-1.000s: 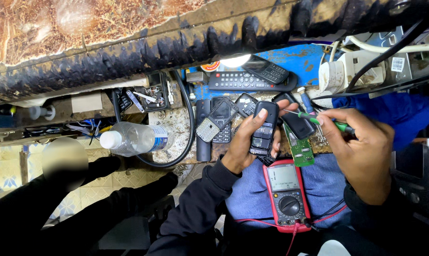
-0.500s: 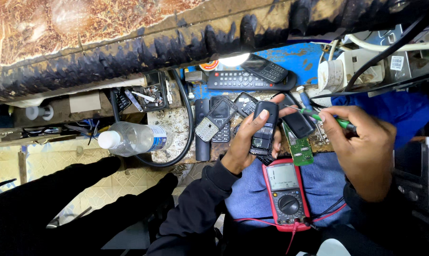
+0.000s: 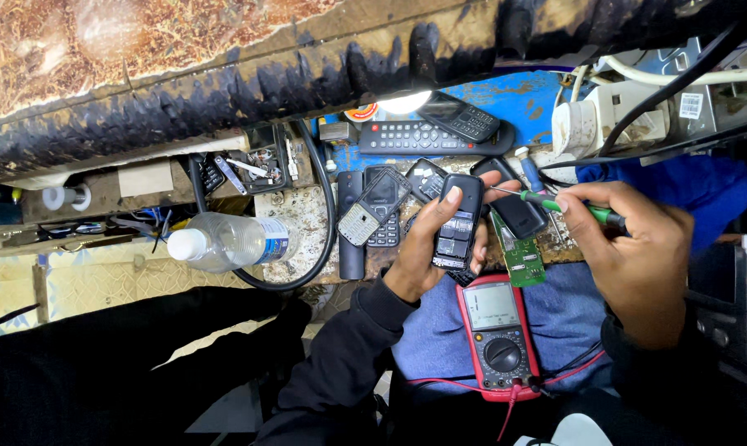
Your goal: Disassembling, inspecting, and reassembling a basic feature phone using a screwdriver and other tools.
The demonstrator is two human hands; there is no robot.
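My left hand (image 3: pixel 417 250) grips a small black keypad phone (image 3: pixel 458 221) with its back opened, held upright over the bench edge. My right hand (image 3: pixel 638 248) holds a green-handled screwdriver (image 3: pixel 573 206); its thin metal tip points left and ends close to the upper right side of the phone. A green circuit board (image 3: pixel 521 258) lies just below the screwdriver. A red multimeter (image 3: pixel 496 337) with red and black leads rests on my lap, on blue jeans.
Several dark phones (image 3: pixel 375 206) and a long remote (image 3: pixel 427 137) lie on the worn blue bench. A clear plastic bottle (image 3: pixel 229 242) lies at left beside a black cable loop (image 3: pixel 330 216). A white power strip (image 3: pixel 609 116) and blue cloth (image 3: pixel 708 186) sit at right.
My left hand has shifted the phone slightly to the left and more upright. The screwdriver stays near the phone's top right. The view has drifted a little.
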